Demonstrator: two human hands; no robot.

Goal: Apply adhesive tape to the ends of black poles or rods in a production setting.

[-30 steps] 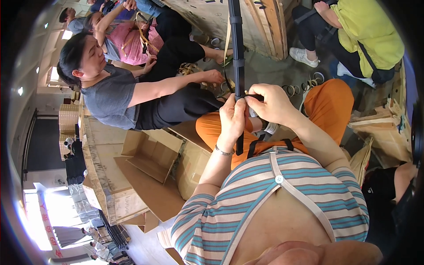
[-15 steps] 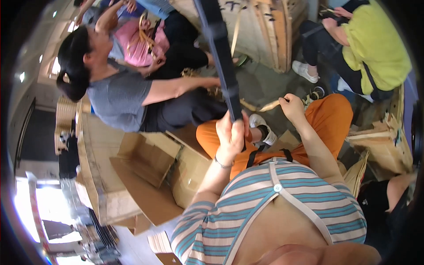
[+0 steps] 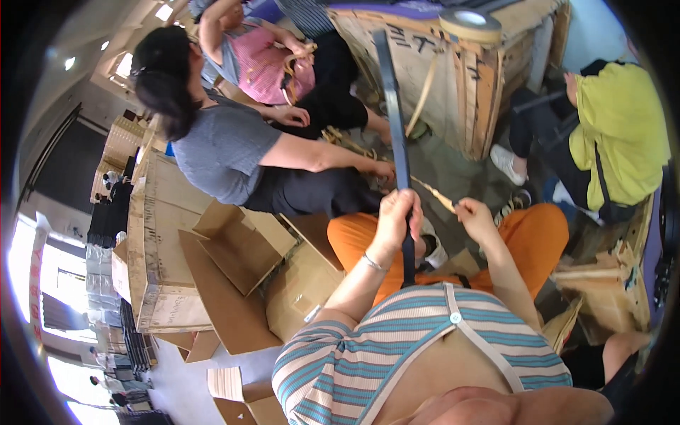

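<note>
My left hand (image 3: 398, 218) is closed around a long, dark, flat bar (image 3: 397, 134). The bar stands steeply in front of me, its lower end close to my lap and its upper end out toward the crate. To its right, my right hand (image 3: 476, 219) pinches the end of a narrow strip of tan tape (image 3: 433, 190). That strip stretches away from my fingers and passes behind the bar, near the hand (image 3: 382, 173) of a person in a grey shirt. Whether the tape touches the bar, I cannot tell.
A wooden crate (image 3: 453, 92) stands ahead with a tape roll (image 3: 469, 25) on top. An open cardboard box (image 3: 237, 255) and a wooden case (image 3: 177, 248) are at left. People sit nearby in grey, pink and yellow-green (image 3: 623, 134). A smaller wooden crate (image 3: 602, 280) stands at right.
The view has tipped up, bringing the tape roll into sight. My left hand and the bar have shifted right, closer to my right hand, and the bar's lower end now shows below my fist.
</note>
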